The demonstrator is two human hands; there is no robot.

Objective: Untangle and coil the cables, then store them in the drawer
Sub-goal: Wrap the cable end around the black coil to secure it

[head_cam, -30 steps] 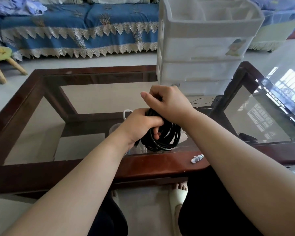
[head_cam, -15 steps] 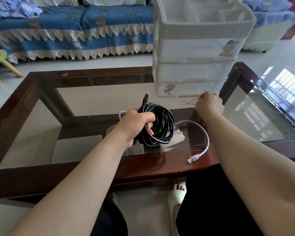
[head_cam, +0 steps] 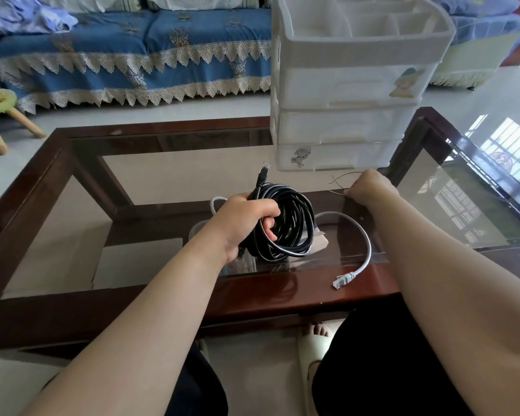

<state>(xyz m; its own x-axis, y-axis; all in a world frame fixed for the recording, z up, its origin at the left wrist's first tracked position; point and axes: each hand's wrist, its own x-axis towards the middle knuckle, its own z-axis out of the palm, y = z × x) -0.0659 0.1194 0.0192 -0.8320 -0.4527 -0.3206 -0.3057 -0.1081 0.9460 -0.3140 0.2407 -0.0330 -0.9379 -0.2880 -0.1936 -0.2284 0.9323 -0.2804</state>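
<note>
My left hand [head_cam: 246,220] grips a coiled black network cable [head_cam: 291,223] above the glass table, its plug end sticking up past my knuckles. My right hand [head_cam: 370,187] rests on the glass just in front of the white drawer unit [head_cam: 342,124], fingers curled, pinching a thin black twist tie [head_cam: 339,178]. A white network cable [head_cam: 364,244] lies curved on the table between my arms, its plug near the front wooden edge. All drawers of the unit look closed.
The glass-topped table [head_cam: 72,205] has a dark wooden frame. A blue sofa with lace trim [head_cam: 132,55] stands behind it, a small green stool [head_cam: 0,109] at far left. My knees and a sandalled foot show below the table edge.
My right hand left the black coil and moved right and forward to the thin tie by the drawer unit. My left hand keeps the coil; the white cable is now uncovered.
</note>
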